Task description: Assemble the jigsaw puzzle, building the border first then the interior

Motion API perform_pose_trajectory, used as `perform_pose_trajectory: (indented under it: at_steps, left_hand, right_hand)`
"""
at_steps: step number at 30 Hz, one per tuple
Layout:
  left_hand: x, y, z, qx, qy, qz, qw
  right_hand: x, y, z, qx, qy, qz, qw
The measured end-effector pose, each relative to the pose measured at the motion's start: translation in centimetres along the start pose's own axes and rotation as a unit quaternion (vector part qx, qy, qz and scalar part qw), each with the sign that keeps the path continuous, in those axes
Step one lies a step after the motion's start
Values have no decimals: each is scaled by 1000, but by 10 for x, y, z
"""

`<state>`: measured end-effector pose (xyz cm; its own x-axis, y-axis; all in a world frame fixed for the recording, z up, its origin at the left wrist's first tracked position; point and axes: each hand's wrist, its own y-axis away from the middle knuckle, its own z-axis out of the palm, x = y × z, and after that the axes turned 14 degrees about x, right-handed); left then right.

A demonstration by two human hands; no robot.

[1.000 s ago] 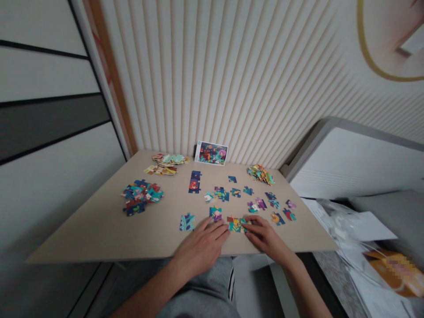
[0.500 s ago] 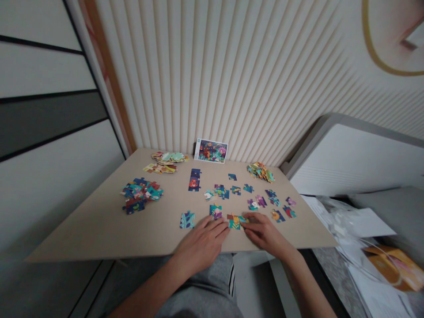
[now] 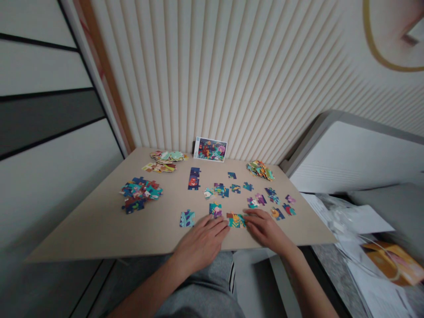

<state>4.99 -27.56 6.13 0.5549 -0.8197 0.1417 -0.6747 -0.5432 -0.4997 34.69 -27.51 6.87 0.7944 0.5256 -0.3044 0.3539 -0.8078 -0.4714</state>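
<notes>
My left hand (image 3: 203, 236) lies flat on the table, fingers stretched out together, with the fingertips at the left edge of some joined puzzle pieces (image 3: 236, 220). They are teal with a yellow plant and a brown corner. At their right end, my right hand (image 3: 265, 227) has its bent fingers on a puzzle piece that they partly cover. A teal and purple puzzle piece (image 3: 215, 209) lies just beyond my left fingers. Left of that hand is a light blue piece with leaf shapes (image 3: 187, 218).
A picture card (image 3: 210, 149) leans against the ribbed wall. Piles of puzzle pieces lie at left (image 3: 141, 194), back left (image 3: 168, 160) and back right (image 3: 260, 170). Joined pieces with a red figure (image 3: 194, 179) and several loose ones (image 3: 277, 213) are spread over the table (image 3: 132, 238).
My right fingers have shifted slightly, and the piece under them now sits closer against the yellow-plant piece. My left hand has stayed in place. The view has tilted slightly.
</notes>
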Motion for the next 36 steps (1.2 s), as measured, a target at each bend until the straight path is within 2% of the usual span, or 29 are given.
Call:
perform_pose_trajectory:
  at_steps: [6, 14, 19, 28, 36]
  left_hand:
    - [0, -1, 0, -7, 10, 5, 1000]
    - [0, -1, -1, -1, 13, 14, 1000]
    - [-2, 0, 3, -2, 15, 14, 1000]
    - [-2, 0, 6, 5, 16, 17, 1000]
    - [-3, 1, 6, 1, 25, 17, 1000]
  right_hand:
    - [3, 3, 4, 21, -1, 8, 1000]
    - [-13, 2, 4, -11, 0, -15, 1000]
    - [-6, 4, 4, -19, -13, -18, 1000]
    - [2, 7, 16, 13, -25, -35, 999]
    - [3, 7, 11, 12, -75, 8, 997]
